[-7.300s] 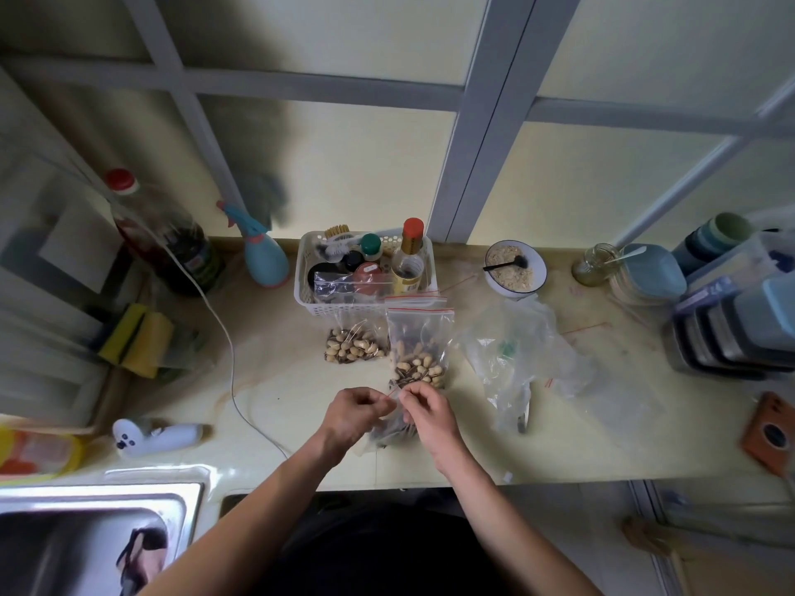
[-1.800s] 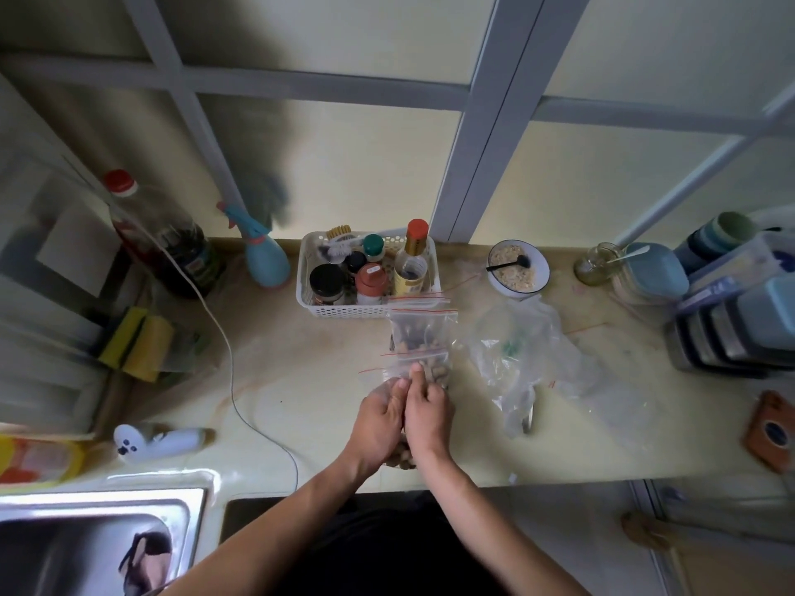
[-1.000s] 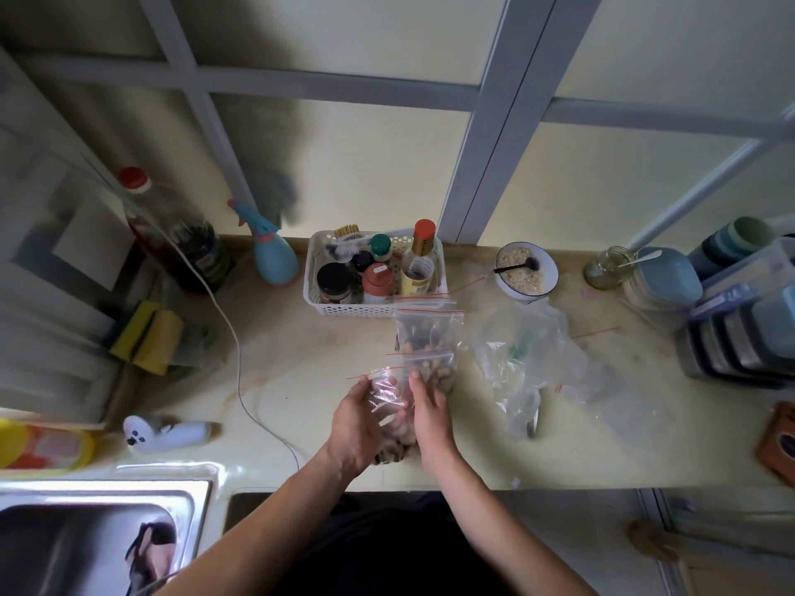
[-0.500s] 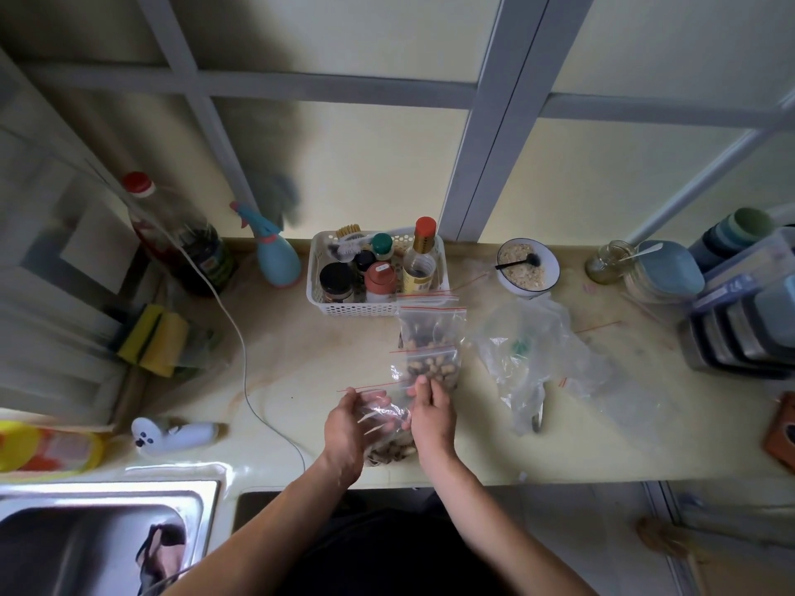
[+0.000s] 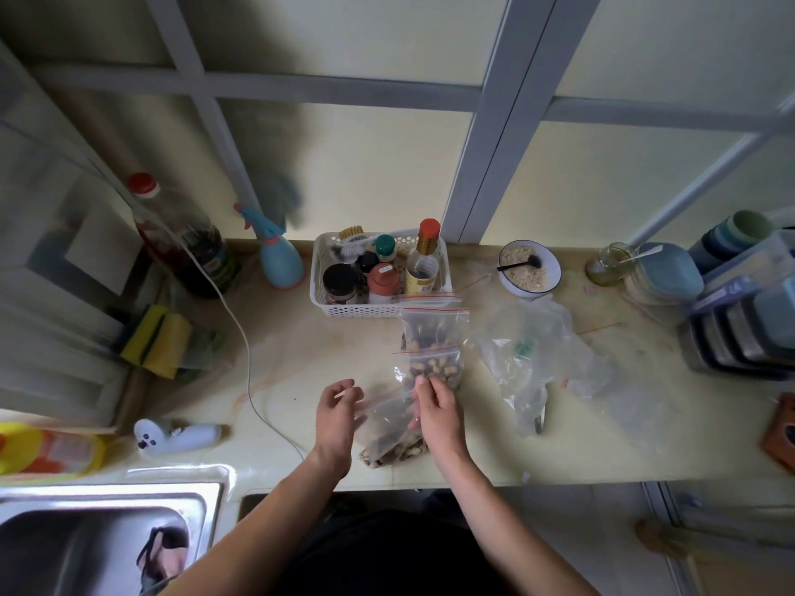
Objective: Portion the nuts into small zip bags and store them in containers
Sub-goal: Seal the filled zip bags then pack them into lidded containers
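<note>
A small clear zip bag [image 5: 389,428] holding nuts lies on the counter near its front edge, between my hands. My left hand [image 5: 337,412] pinches the left end of its red zip strip. My right hand [image 5: 436,412] pinches the strip's right end. Just behind them another filled zip bag [image 5: 434,367] lies on the counter, and a third filled zip bag [image 5: 434,331] leans against the white basket [image 5: 361,309]. Stacked storage containers [image 5: 748,324] stand at the far right.
The basket holds jars and bottles. A bowl of oats [image 5: 529,268] with a black spoon sits behind crumpled empty plastic bags [image 5: 533,359]. At the left are a blue spray bottle [image 5: 277,255], sponges [image 5: 159,339], a white cable [image 5: 245,350], a white controller [image 5: 172,434] and the sink [image 5: 107,539].
My hands have moved apart along the top of the near bag, the left one sliding left. About seven seconds ago a filled bag lay left of the leaning one; it is gone from there.
</note>
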Demonstrator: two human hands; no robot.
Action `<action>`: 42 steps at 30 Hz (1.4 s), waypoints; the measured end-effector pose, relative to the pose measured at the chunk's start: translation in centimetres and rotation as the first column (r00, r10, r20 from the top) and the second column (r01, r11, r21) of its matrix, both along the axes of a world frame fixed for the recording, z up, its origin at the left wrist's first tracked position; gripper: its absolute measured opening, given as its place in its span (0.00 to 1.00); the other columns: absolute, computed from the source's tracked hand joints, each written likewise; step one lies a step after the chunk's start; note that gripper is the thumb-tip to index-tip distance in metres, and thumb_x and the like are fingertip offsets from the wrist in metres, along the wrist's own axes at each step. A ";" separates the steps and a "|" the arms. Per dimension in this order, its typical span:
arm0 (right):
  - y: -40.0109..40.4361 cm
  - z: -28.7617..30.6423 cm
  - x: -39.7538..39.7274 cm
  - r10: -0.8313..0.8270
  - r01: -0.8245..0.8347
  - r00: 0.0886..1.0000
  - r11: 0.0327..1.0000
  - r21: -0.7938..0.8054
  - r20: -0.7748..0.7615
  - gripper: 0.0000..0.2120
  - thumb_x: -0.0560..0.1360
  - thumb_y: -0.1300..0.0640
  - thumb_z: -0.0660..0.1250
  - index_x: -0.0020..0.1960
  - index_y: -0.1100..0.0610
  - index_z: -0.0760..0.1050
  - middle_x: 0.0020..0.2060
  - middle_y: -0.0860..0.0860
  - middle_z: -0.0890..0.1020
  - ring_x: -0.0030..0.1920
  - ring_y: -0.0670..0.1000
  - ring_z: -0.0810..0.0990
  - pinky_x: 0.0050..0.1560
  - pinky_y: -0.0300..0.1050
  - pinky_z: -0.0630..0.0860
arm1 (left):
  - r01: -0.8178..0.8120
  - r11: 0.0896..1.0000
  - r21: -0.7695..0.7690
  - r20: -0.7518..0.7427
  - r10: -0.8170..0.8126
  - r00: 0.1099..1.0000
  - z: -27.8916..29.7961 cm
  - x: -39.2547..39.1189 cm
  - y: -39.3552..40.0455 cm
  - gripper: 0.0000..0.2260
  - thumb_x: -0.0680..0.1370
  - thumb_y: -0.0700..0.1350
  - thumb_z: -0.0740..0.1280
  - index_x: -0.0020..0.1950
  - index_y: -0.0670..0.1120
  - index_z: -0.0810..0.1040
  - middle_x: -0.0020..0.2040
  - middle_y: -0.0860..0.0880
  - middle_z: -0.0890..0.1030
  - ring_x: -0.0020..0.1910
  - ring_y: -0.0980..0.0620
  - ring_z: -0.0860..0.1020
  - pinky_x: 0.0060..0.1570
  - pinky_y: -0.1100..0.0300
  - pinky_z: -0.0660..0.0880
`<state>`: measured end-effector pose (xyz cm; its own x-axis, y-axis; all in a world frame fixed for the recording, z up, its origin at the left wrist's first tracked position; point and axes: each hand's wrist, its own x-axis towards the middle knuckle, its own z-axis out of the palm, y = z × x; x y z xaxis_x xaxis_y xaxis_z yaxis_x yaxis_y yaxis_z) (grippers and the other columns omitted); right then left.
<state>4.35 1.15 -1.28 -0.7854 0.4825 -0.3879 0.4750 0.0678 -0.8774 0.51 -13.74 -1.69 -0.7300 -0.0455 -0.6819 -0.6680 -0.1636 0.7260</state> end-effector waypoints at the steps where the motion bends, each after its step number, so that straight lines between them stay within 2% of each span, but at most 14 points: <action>1: 0.1 -0.2 0.2 0.043 -0.043 0.999 0.999 0.027 -0.012 0.16 0.84 0.51 0.61 0.43 0.59 0.76 0.26 0.53 0.74 0.24 0.52 0.76 0.29 0.41 0.74 | 0.030 0.988 -0.151 -0.060 -0.040 0.997 0.0 -0.1 0.1 0.08 0.78 0.41 0.65 0.57 0.47 0.78 0.50 0.44 0.82 0.48 0.45 0.82 0.48 0.55 0.78; 4: 0.0 -1.1 0.1 0.103 -0.101 0.994 0.988 0.117 -0.019 0.15 0.83 0.50 0.62 0.39 0.54 0.74 0.24 0.50 0.73 0.25 0.54 0.77 0.33 0.46 0.75 | 0.201 0.882 -0.425 -0.177 -0.299 0.938 0.8 -0.4 0.6 0.07 0.77 0.44 0.66 0.50 0.53 0.82 0.44 0.53 0.85 0.45 0.52 0.82 0.46 0.58 0.76; 6: -0.1 -1.7 -0.2 0.138 -0.133 0.990 0.976 0.173 -0.022 0.14 0.81 0.49 0.63 0.38 0.52 0.73 0.26 0.48 0.74 0.29 0.55 0.77 0.36 0.50 0.75 | 0.348 0.853 -0.389 -0.154 -0.433 0.888 1.6 -0.9 1.2 0.07 0.78 0.49 0.67 0.45 0.50 0.84 0.41 0.53 0.85 0.43 0.54 0.84 0.48 0.57 0.79; 8: 0.0 -2.0 -0.5 0.154 -0.144 0.988 0.965 0.220 -0.026 0.13 0.81 0.54 0.64 0.37 0.50 0.73 0.28 0.45 0.76 0.32 0.49 0.77 0.38 0.48 0.74 | 0.452 0.832 -0.322 -0.124 -0.511 0.851 2.1 -1.3 1.6 0.13 0.78 0.55 0.69 0.43 0.47 0.84 0.39 0.51 0.85 0.38 0.52 0.85 0.44 0.58 0.80; 11: 0.3 -1.9 -0.7 0.139 -0.134 0.990 0.964 0.228 -0.004 0.13 0.81 0.56 0.66 0.37 0.50 0.74 0.30 0.41 0.79 0.32 0.42 0.77 0.38 0.40 0.73 | 0.536 0.806 -0.253 -0.127 -0.577 0.807 2.1 -1.3 1.7 0.10 0.75 0.52 0.74 0.44 0.45 0.84 0.38 0.51 0.84 0.35 0.52 0.83 0.36 0.64 0.76; 14: 0.6 -1.9 -0.4 0.130 -0.130 0.991 0.981 0.142 0.009 0.13 0.80 0.52 0.68 0.39 0.55 0.75 0.27 0.46 0.78 0.29 0.46 0.75 0.35 0.43 0.73 | 0.593 0.777 -0.212 -0.074 -0.618 0.783 2.0 -1.7 1.2 0.07 0.76 0.47 0.73 0.47 0.43 0.84 0.39 0.51 0.83 0.35 0.52 0.80 0.34 0.66 0.73; 19: 1.0 -2.0 -0.7 0.128 -0.125 0.992 0.985 0.115 -0.017 0.13 0.80 0.54 0.69 0.38 0.54 0.73 0.29 0.51 0.77 0.29 0.46 0.74 0.34 0.47 0.75 | 0.667 0.734 -0.131 0.089 -0.661 0.745 2.9 -2.9 1.0 0.24 0.80 0.62 0.63 0.50 0.42 0.85 0.46 0.45 0.86 0.39 0.49 0.82 0.44 0.57 0.72; 21: 1.0 -2.1 -0.8 0.131 -0.131 0.991 0.985 0.110 0.005 0.13 0.80 0.54 0.68 0.37 0.51 0.73 0.28 0.51 0.76 0.28 0.49 0.74 0.33 0.49 0.76 | 0.705 0.687 -0.174 0.056 -0.708 0.704 2.9 -3.1 1.0 0.18 0.79 0.57 0.68 0.50 0.42 0.84 0.44 0.45 0.85 0.40 0.50 0.82 0.40 0.62 0.73; 23: 1.1 -1.8 -0.8 0.133 -0.134 0.991 0.987 0.085 0.019 0.14 0.80 0.52 0.67 0.37 0.52 0.72 0.26 0.50 0.74 0.27 0.51 0.74 0.32 0.48 0.76 | 0.726 0.652 -0.218 0.021 -0.741 0.671 2.6 -3.2 0.8 0.08 0.76 0.45 0.71 0.47 0.40 0.84 0.41 0.47 0.84 0.41 0.48 0.84 0.35 0.67 0.73; 25: 1.2 -1.2 -0.8 0.135 -0.135 0.991 0.990 0.038 0.008 0.14 0.81 0.52 0.66 0.40 0.58 0.72 0.26 0.52 0.73 0.25 0.52 0.74 0.30 0.44 0.74 | 0.729 0.641 -0.240 0.036 -0.745 0.666 2.1 -3.3 0.6 0.04 0.76 0.41 0.71 0.46 0.42 0.85 0.39 0.47 0.85 0.42 0.47 0.85 0.36 0.64 0.72; 27: 1.1 -0.8 -0.9 0.139 -0.139 0.990 0.990 0.005 0.003 0.15 0.82 0.53 0.66 0.42 0.62 0.73 0.27 0.53 0.73 0.24 0.51 0.75 0.28 0.42 0.73 | 0.732 0.624 -0.275 0.061 -0.748 0.661 1.8 -3.5 0.5 0.03 0.76 0.42 0.71 0.45 0.44 0.84 0.39 0.48 0.85 0.41 0.48 0.85 0.39 0.61 0.72; 31: 0.9 -1.4 -1.4 0.105 -0.104 0.994 0.992 -0.075 0.013 0.11 0.83 0.53 0.64 0.43 0.55 0.77 0.27 0.52 0.74 0.25 0.53 0.74 0.29 0.46 0.73 | 0.700 0.654 -0.285 0.084 -0.711 0.698 2.1 -3.6 1.2 0.05 0.75 0.43 0.69 0.46 0.43 0.82 0.39 0.48 0.84 0.40 0.48 0.86 0.41 0.59 0.72; 36: 1.2 -1.4 -1.7 0.115 -0.112 0.993 0.989 -0.098 0.023 0.09 0.82 0.60 0.63 0.43 0.55 0.75 0.27 0.52 0.76 0.24 0.51 0.72 0.27 0.42 0.71 | 0.676 0.674 -0.299 0.078 -0.689 0.721 2.0 -3.3 2.0 0.10 0.72 0.47 0.67 0.47 0.42 0.81 0.42 0.46 0.84 0.40 0.47 0.86 0.43 0.56 0.74; 42: 1.5 -2.0 -1.8 0.155 -0.153 0.988 0.983 -0.103 0.012 0.07 0.81 0.58 0.66 0.44 0.54 0.76 0.31 0.51 0.80 0.23 0.52 0.73 0.26 0.41 0.71 | 0.606 0.701 -0.376 0.023 -0.647 0.762 1.8 -3.4 2.8 0.08 0.76 0.47 0.69 0.44 0.42 0.82 0.40 0.48 0.85 0.36 0.52 0.84 0.39 0.60 0.74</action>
